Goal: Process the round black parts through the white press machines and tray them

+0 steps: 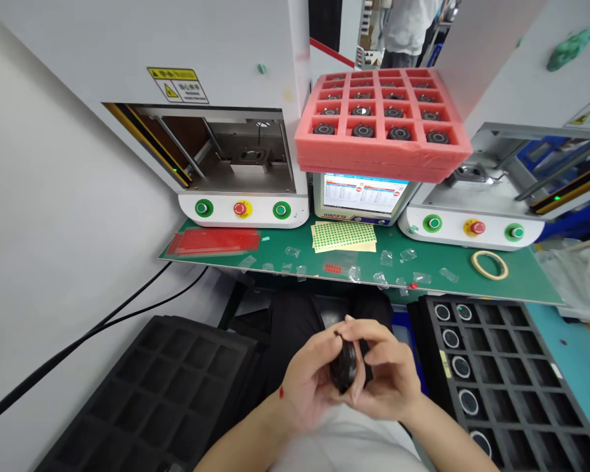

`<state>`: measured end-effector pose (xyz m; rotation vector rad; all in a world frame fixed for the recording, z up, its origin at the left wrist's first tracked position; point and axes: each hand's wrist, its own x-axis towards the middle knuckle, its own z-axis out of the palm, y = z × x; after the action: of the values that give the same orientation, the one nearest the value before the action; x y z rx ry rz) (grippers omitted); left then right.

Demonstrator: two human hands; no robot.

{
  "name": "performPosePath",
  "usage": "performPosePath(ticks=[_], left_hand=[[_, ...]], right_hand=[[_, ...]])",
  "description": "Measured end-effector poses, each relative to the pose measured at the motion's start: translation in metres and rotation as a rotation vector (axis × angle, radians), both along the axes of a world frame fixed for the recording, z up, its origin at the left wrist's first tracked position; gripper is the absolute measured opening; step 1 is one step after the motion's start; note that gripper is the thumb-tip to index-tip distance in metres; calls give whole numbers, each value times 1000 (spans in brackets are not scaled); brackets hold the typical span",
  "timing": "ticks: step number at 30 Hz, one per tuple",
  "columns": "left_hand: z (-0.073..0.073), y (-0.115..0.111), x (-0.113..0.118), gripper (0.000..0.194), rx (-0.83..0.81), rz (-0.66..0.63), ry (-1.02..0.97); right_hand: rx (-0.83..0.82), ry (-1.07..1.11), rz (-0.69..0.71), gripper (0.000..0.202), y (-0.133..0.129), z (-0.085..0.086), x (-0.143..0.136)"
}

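Note:
Above my lap, my left hand [314, 377] is wrapped round a small black rounded part [344, 368], which is tilted on edge. My right hand [391, 370] meets it from the other side, its index finger and thumb at the part's edge and the other fingers curled. Much of the part is hidden by my fingers, so its exact kind does not show. A small red piece [281, 392] is on my left wrist.
A green bench [295, 262] carries a sheet of green dots [344, 236], red strips [216, 240], clear film scraps and a tape roll [490, 265]. A pink foam tray [383, 154] of black parts sits above a screen [364, 193], between two machines. Black trays [501, 373] [152, 393] flank me.

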<state>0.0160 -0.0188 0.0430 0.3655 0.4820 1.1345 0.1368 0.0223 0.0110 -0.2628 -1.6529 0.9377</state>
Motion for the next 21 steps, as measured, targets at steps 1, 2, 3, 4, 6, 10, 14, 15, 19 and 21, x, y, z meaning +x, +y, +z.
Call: performPosePath(ticks=[1,2,3,4,6,10,14,15,19,21], left_hand=[[-5,7,0,32,-29,-2,12],[-11,15,-1,35,-61,-9,24],[-18,25,-2,38,-93,-11,44],[-27,35,-4,43,-120,-5,75],[-47,57,-10,53,-170,66,211],[-77,87,-27,59,-238,352,611],[-71,86,-38,63,-194,422,686],[-66,83,-40,64,-177,440,693],[-42,73,-43,67,-63,534,708],[-34,70,-43,69,22,602,714]], right_hand=[[-22,-10,-20,51,2,-3,-1],[-46,-25,-40,52,6,-6,-1],[-64,-45,-61,52,12,-10,0],[-75,-73,-87,50,21,-14,2],[-83,-212,-181,46,51,-24,9],[-113,-817,-381,34,143,-52,27],[-169,-1015,-343,33,214,-80,35],[-180,-1042,-339,33,223,-85,35],[-214,-1054,-361,26,231,-88,27],[-216,-995,-401,22,218,-77,19]])
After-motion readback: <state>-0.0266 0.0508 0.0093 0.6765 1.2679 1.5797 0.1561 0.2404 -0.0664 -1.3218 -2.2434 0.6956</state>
